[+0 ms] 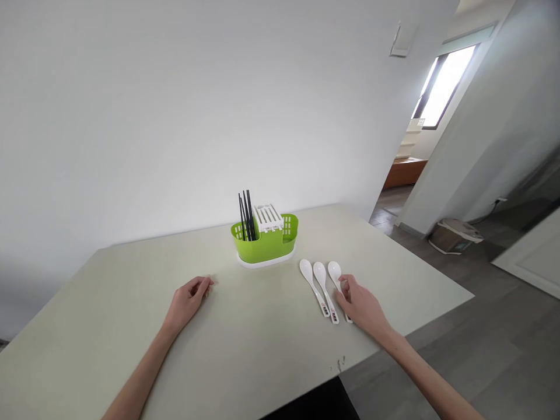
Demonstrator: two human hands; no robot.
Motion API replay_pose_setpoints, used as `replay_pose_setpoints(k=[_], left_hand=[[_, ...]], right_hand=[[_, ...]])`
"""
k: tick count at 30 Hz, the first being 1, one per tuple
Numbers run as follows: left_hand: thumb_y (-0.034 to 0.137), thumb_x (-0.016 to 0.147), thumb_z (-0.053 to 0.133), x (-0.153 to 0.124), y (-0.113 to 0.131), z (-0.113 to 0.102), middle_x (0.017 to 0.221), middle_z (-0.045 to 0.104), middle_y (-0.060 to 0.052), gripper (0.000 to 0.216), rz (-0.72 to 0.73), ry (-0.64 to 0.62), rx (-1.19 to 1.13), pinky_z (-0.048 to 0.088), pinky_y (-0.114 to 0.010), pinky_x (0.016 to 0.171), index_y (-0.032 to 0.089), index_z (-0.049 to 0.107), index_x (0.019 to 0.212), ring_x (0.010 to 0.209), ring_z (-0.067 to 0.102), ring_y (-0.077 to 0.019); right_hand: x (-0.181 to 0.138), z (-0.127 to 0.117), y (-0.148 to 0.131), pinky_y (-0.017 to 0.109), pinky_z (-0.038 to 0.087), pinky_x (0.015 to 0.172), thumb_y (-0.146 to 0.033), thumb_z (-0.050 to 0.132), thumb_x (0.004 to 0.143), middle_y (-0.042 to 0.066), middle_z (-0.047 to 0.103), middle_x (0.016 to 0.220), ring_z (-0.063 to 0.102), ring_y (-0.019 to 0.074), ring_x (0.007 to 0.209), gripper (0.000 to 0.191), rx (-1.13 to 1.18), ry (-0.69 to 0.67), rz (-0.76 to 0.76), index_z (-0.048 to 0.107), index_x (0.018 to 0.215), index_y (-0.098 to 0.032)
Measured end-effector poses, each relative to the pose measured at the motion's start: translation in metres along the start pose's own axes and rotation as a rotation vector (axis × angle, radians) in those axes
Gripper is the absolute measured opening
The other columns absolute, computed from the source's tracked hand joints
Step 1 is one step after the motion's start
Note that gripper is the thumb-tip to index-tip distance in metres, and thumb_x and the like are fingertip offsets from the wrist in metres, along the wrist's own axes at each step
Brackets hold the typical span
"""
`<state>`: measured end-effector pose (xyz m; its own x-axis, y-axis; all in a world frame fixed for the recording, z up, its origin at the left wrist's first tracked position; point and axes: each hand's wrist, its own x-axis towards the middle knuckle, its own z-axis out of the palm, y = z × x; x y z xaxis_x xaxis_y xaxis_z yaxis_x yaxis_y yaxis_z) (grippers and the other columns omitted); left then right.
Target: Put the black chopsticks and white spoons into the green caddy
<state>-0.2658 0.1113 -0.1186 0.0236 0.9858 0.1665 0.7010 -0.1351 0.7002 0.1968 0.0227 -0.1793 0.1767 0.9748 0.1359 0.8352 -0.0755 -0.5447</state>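
Three white spoons lie side by side on the pale table [109,315]: the left spoon [311,276], the middle spoon [322,280] and the right spoon [335,272]. My right hand [361,305] rests on the handle of the right spoon, fingers curled around it. Farther left, my left hand [189,302] lies on the table with its fingers loosely curled and nothing in them. Behind them stands a green cutlery holder [265,240] with black chopsticks [247,213] upright in its left part and a white slotted insert [268,217].
The table backs onto a white wall. Its right edge drops to a grey floor, where a low round appliance [455,233] sits near a doorway with a bright window beyond.
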Motion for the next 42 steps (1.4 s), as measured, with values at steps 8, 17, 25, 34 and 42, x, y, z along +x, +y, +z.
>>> replay_pose_setpoints(k=[8,17,25,34,42], left_hand=[[0.074,0.093,0.045,-0.001,-0.001,-0.003,0.072,0.065,-0.001,0.059,-0.014,-0.004,0.016,0.043,-0.026,0.064,0.022,0.072,0.087,0.067,0.056,-0.0178],[0.073,0.093,0.046,-0.001,0.000,-0.001,0.073,0.066,0.000,0.058,-0.019,0.002,0.015,0.044,-0.026,0.064,0.022,0.072,0.088,0.066,0.055,-0.0172],[0.074,0.092,0.047,-0.007,0.006,0.001,0.073,0.065,-0.001,0.059,-0.025,0.025,0.018,0.043,-0.027,0.064,0.021,0.072,0.087,0.066,0.055,-0.0177],[0.064,0.095,0.054,-0.044,0.084,0.046,0.078,0.068,-0.002,0.046,0.126,-0.260,-0.208,0.046,-0.028,0.066,0.022,0.071,0.102,0.069,0.057,-0.0177],[0.060,0.097,0.058,-0.060,0.157,0.074,0.074,0.058,0.000,0.044,0.186,-0.466,-0.382,0.041,-0.029,0.061,0.023,0.064,0.121,0.064,0.049,-0.0160]], right_hand=[[-0.002,-0.006,0.003,0.032,0.043,0.068,-0.040,0.045,0.093,-0.002,0.065,0.080,0.063,0.0214,0.069,0.037,0.105,-0.033,-0.011,0.049,0.125,-0.024],[-0.011,-0.006,0.005,0.031,0.042,0.062,-0.050,0.048,0.096,-0.006,0.057,0.072,0.055,0.0193,0.060,0.031,0.373,-0.005,0.032,0.048,0.117,-0.027],[-0.028,-0.011,0.001,0.030,0.041,0.061,-0.061,0.052,0.098,-0.006,0.049,0.071,0.048,0.0179,0.062,0.039,0.557,0.083,0.030,0.047,0.115,-0.026],[-0.044,-0.020,-0.061,0.028,0.042,0.057,-0.055,0.057,0.099,-0.005,0.051,0.070,0.048,0.0164,0.060,0.033,0.687,0.017,-0.125,0.048,0.113,-0.026],[-0.048,-0.008,-0.105,0.027,0.040,0.059,-0.044,0.056,0.102,-0.008,0.049,0.070,0.047,0.0139,0.060,0.021,0.768,-0.091,-0.253,0.045,0.108,-0.027]])
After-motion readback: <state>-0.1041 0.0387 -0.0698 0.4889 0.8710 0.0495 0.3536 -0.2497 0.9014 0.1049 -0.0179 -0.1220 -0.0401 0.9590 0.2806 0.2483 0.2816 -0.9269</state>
